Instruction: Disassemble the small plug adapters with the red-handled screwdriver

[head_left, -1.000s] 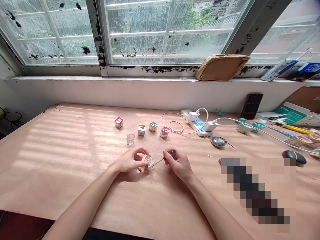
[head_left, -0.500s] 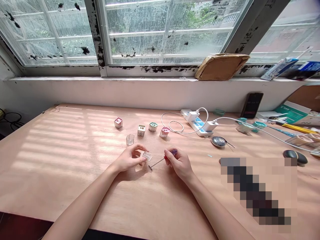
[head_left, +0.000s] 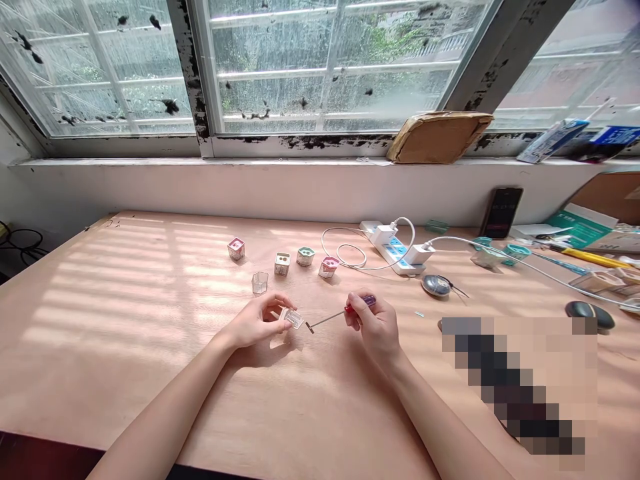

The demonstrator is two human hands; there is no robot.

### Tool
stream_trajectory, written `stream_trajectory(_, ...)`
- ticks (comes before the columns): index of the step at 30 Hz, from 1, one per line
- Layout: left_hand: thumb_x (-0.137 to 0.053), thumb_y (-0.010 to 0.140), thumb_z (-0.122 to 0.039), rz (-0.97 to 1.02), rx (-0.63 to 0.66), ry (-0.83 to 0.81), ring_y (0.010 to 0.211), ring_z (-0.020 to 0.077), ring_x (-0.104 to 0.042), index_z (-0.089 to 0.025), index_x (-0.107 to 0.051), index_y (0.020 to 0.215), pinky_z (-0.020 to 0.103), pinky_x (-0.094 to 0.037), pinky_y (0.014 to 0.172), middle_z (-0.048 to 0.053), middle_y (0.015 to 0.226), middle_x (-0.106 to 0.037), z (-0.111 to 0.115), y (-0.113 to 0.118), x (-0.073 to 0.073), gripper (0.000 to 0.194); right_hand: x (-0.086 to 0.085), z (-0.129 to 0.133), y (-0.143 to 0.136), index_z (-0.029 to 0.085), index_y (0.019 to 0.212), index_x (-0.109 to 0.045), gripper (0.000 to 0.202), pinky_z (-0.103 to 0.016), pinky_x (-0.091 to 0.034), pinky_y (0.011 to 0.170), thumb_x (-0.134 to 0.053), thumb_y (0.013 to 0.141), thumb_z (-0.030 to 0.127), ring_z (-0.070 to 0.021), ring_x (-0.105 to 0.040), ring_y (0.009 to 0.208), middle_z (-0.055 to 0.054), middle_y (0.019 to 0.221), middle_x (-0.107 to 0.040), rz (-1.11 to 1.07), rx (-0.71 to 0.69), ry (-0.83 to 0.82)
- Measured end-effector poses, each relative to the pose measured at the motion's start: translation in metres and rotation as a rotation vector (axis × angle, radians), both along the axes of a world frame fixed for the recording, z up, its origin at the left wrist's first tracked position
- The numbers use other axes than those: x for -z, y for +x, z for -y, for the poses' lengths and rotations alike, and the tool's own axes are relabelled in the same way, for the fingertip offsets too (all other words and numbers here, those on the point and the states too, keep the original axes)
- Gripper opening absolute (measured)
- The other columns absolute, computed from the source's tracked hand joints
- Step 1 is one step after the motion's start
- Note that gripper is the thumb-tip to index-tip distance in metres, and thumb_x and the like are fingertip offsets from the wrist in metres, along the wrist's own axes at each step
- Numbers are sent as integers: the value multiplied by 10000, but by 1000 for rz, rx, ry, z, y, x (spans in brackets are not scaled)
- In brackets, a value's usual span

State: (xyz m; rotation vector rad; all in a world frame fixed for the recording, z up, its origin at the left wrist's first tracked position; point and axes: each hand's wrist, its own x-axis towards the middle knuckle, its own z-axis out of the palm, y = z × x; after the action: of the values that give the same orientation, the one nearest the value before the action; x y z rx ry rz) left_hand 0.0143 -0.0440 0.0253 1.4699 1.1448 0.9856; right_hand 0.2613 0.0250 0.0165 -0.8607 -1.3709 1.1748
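Observation:
Between its thumb and fingers, my left hand (head_left: 257, 321) holds a small clear plastic box (head_left: 293, 319), tilted, with pale markings on it. My right hand (head_left: 373, 330) is closed round the red and purple handle of a screwdriver (head_left: 361, 304). Its thin metal shaft points left, and a short dark metal piece (head_left: 310, 328) sits crosswise at the tip. That tip is just right of the box, apart from it. Beyond my left hand stands an open clear cup (head_left: 260, 283) on the table.
Small boxes stand farther back: pink-topped (head_left: 237, 249), beige-topped (head_left: 282, 263), green-topped (head_left: 305, 255) and another pink-topped box (head_left: 329, 267). A power strip (head_left: 407, 267) with white plugs and cables, a round silver object (head_left: 437, 285), a phone (head_left: 501, 212) and a black mouse (head_left: 590, 315) are to the right.
My right hand has moved right with the screwdriver, drawing its tip slightly up and to the right. My left hand keeps the clear box in nearly the same place.

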Motion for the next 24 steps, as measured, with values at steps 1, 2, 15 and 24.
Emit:
stream_trajectory(1, -706, 830, -272, -30, 2, -6, 795, 128, -622, -195, -651, 1105, 250, -522, 727, 52, 1099, -656, 1, 0, -1, 290, -1, -1, 2, 194, 675, -579, 443, -222, -327, 389, -735, 832, 578, -99, -455, 421, 25, 512, -528, -27, 15, 7)
stream_trajectory(2, -701, 828, -264, -58, 4, -17, 800, 130, -623, -199, -654, 1105, 251, -522, 736, 49, 1094, -659, 2, 1, -2, 289, -2, -1, 3, 194, 673, -582, 436, -220, -326, 387, -742, 830, 569, -99, -458, 422, 25, 513, -529, -51, 28, 14)
stream_trajectory(15, -719, 801, -293, -265, 62, -52, 858, 171, -654, -229, -668, 1171, 268, -558, 776, 41, 1073, -696, 8, 10, -10, 378, -9, 13, -5, 202, 717, -592, 382, -245, -346, 425, -672, 901, 526, -110, -456, 432, 24, 512, -536, 83, -43, 153)
stream_trajectory(24, -720, 805, -297, -269, 58, -35, 772, 158, -643, -224, -671, 1171, 257, -545, 709, 34, 969, -694, 10, 12, -8, 377, -7, 15, -5, 205, 726, -583, 404, -260, -354, 444, -647, 915, 557, -118, -462, 451, 16, 542, -550, 113, -96, 130)
